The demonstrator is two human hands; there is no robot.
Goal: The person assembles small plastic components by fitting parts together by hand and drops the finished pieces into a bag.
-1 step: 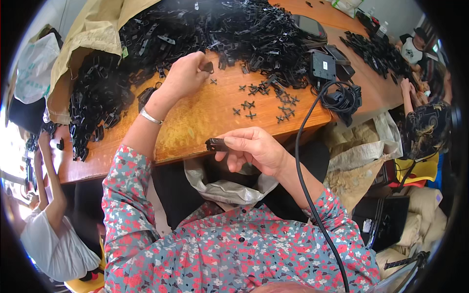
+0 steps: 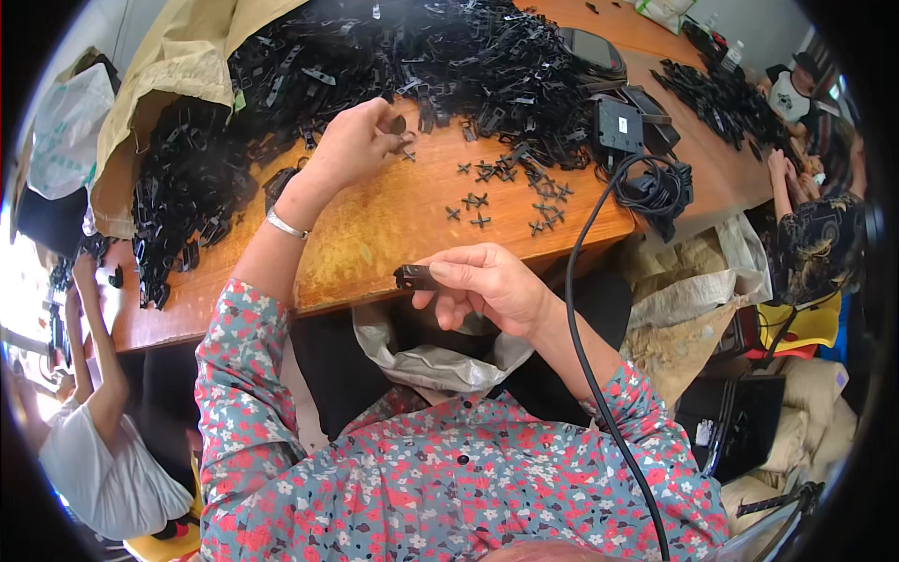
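By the desk's [image 2: 356, 253] near edge, our right grip [image 2: 489, 287] pinches a black part [image 2: 412, 277]; our left grip [image 2: 354, 142], closure unclear, seems mid-pickup, needing precision.

grey shirt [image 2: 393, 478], red-white floral | dark buttons [image 2: 463, 460] | silver bracelet [image 2: 285, 225]

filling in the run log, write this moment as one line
left hand: at dark piece near black parts pile, grip unclear | right hand: pinching black clip-like part | wooden table: small black crosses
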